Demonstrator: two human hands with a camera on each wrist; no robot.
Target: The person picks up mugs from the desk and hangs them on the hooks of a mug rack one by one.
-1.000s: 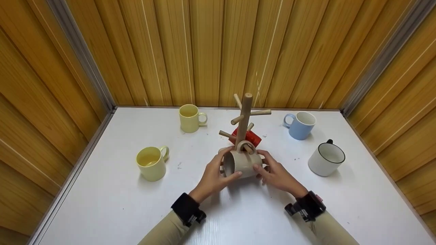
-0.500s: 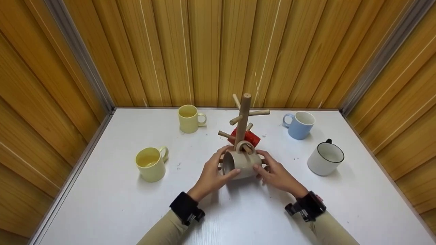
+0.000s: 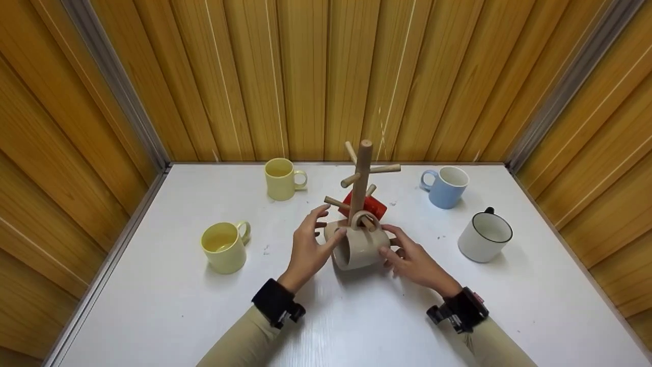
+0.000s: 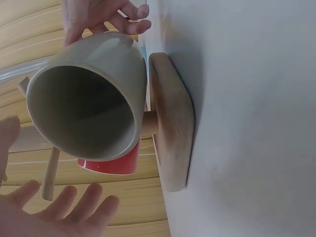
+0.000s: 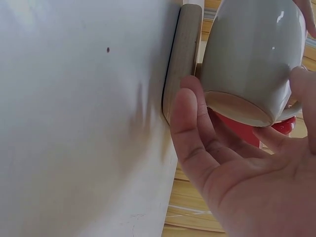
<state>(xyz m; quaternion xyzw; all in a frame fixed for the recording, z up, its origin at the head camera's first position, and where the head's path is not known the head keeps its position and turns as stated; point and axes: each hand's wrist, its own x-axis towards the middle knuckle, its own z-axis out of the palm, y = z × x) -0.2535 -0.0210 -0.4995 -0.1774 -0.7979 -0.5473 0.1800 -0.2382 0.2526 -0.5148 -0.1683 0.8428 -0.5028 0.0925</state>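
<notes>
A grey-beige mug (image 3: 362,250) hangs on its side by its handle from a low front peg of a wooden mug tree (image 3: 361,188). Its mouth faces left, plain in the left wrist view. My right hand (image 3: 420,262) holds the mug's base end, thumb (image 5: 302,86) on the side and other fingers curved around the bottom. Off the mug's mouth end, my left hand (image 3: 305,250) has its fingers spread apart and holds nothing. Behind the post a red mug (image 3: 376,208) hangs, partly hidden. The tree's flat wooden base (image 4: 173,123) rests on the table.
Two yellow mugs stand on the left, one nearer (image 3: 224,255) and one farther back (image 3: 280,183). On the right are a light blue mug (image 3: 446,191) and a white mug with a black rim (image 3: 484,244). Bare upper pegs (image 3: 385,168) jut from the post. Wood-patterned walls (image 3: 305,76) surround the white table (image 3: 153,306).
My left hand has let go of the grey-beige mug and moved left, its fingers spreading. My right hand stays on the mug, which has turned slightly on its peg.
</notes>
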